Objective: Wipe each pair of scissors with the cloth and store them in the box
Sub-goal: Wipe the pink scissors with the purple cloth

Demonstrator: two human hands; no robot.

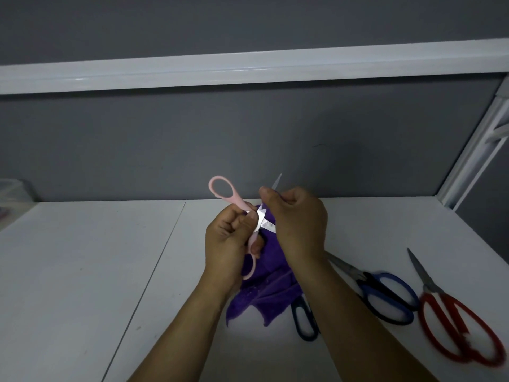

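My left hand grips the pink-handled scissors near the pivot, above the white table; their blades are spread apart. My right hand pinches the purple cloth around one blade, whose tip pokes out above the fingers. The rest of the cloth hangs down under both hands. Three more pairs lie on the table at the right: blue-handled scissors, red-handled scissors, and dark navy-handled scissors partly hidden under my right forearm.
The white table runs to a grey back wall under a white shelf rail. A clear plastic container sits at the far left edge. A white frame post rises at the right.
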